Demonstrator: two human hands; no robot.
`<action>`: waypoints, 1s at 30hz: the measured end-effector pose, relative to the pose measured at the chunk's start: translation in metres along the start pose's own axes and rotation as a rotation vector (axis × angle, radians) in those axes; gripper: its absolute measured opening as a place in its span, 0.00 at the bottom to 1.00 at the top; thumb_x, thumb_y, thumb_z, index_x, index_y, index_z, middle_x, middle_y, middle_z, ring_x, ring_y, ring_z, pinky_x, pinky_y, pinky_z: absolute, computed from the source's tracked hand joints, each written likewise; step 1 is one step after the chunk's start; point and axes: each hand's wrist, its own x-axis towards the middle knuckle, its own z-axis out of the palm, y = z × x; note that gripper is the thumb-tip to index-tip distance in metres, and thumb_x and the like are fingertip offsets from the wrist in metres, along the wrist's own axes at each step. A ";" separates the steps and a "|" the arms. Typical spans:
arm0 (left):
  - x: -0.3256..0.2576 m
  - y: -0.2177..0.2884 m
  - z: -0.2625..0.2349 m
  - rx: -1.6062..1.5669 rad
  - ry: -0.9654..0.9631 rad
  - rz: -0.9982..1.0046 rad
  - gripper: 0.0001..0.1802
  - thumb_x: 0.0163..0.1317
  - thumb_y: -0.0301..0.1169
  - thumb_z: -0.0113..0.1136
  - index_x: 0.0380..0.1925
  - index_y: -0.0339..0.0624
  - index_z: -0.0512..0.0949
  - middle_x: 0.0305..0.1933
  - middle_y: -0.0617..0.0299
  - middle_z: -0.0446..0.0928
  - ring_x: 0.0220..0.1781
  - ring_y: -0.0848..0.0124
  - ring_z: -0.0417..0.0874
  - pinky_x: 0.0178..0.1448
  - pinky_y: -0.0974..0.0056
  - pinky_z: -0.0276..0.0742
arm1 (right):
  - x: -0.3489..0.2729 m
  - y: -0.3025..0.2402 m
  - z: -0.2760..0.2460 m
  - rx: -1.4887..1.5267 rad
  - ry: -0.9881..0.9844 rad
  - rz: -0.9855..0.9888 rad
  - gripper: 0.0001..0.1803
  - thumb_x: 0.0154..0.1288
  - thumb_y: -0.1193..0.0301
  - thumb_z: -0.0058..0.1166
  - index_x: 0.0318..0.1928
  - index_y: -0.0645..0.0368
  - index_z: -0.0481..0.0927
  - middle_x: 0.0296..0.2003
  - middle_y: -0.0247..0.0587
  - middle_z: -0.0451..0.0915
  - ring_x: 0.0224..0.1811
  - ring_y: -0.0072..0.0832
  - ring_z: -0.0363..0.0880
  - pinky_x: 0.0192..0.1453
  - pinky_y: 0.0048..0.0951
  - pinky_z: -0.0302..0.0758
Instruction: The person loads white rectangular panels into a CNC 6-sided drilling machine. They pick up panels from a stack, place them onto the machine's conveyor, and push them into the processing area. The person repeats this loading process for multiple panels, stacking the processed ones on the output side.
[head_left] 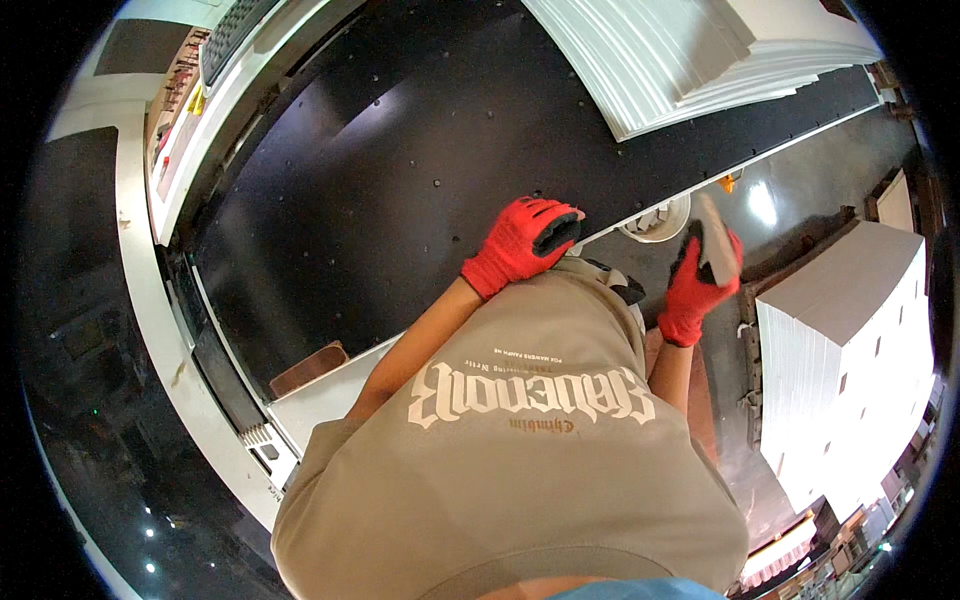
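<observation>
One blurred beige slab (pixel 717 245) is gripped in my right hand (pixel 697 288) near the white bucket (pixel 684 223), not yet set down; my left hand (pixel 525 240) curls by the black table (pixel 330 220), contents unclear. White sheets (pixel 625 75) lie stacked; what's finished, I can't tell.

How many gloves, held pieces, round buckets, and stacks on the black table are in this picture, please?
Red-and-black work gloves: 2, on left hand and right hand
Flat beige piece held in right hand: 1
White round bucket: 1
Stack of white flat sheets on black table: 1
Total: 5
</observation>
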 end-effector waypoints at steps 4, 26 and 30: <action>0.003 -0.003 0.006 -0.074 -0.019 0.016 0.21 0.60 0.34 0.73 0.53 0.47 0.84 0.51 0.56 0.87 0.53 0.53 0.86 0.60 0.49 0.79 | -0.001 -0.010 -0.003 0.131 0.160 -0.015 0.13 0.61 0.77 0.69 0.47 0.64 0.89 0.44 0.48 0.89 0.51 0.42 0.85 0.62 0.41 0.78; 0.009 0.006 -0.002 -0.038 -0.054 0.012 0.20 0.58 0.28 0.73 0.52 0.46 0.84 0.53 0.57 0.87 0.54 0.53 0.87 0.60 0.52 0.80 | -0.050 0.128 -0.031 -0.571 -0.611 0.579 0.37 0.66 0.47 0.67 0.65 0.61 0.79 0.56 0.50 0.85 0.57 0.48 0.85 0.60 0.44 0.80; 0.005 0.007 -0.001 -0.050 -0.081 -0.030 0.20 0.58 0.28 0.73 0.52 0.46 0.83 0.53 0.57 0.87 0.56 0.52 0.86 0.61 0.52 0.79 | -0.085 0.109 -0.008 -0.438 -0.709 0.608 0.45 0.70 0.44 0.62 0.77 0.60 0.67 0.72 0.52 0.74 0.68 0.48 0.78 0.72 0.44 0.72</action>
